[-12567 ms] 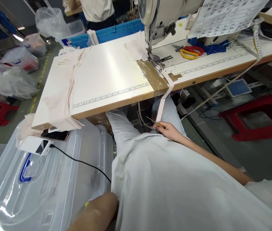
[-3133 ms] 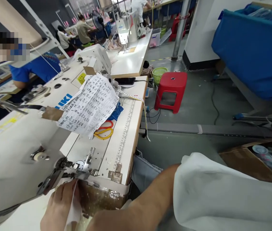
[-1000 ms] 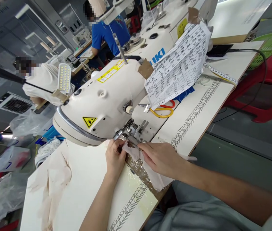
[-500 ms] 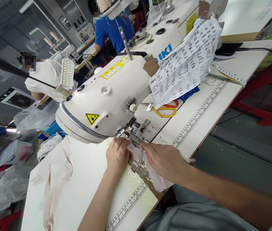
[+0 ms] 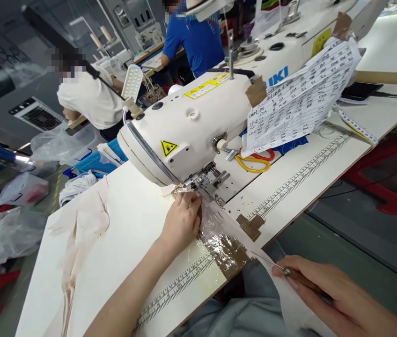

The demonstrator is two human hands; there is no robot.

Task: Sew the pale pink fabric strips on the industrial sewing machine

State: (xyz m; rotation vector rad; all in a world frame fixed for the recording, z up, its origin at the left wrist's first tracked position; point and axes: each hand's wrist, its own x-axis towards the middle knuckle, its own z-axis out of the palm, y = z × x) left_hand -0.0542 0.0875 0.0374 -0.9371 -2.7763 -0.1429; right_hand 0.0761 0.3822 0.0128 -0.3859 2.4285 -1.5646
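Right hand [image 5: 335, 285] drawn back, clamped on awl [image 5: 302, 280]; left hand [image 5: 181, 220] by sewing machine [image 5: 180, 135], grip unclear; clear tub [image 5: 13, 193], reddish contents [image 5: 38, 189].

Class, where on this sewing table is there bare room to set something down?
Widest: the white tabletop between the pale cloth and left forearm. Narrower: the strip between scissors and front edge. Crowded: the needle area beside the left hand, and around the scissors and paper sheet.

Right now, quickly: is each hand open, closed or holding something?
Left hand: fingers curled near the sewing machine; grip unclear.
Right hand: closed, holding a wooden-handled awl.
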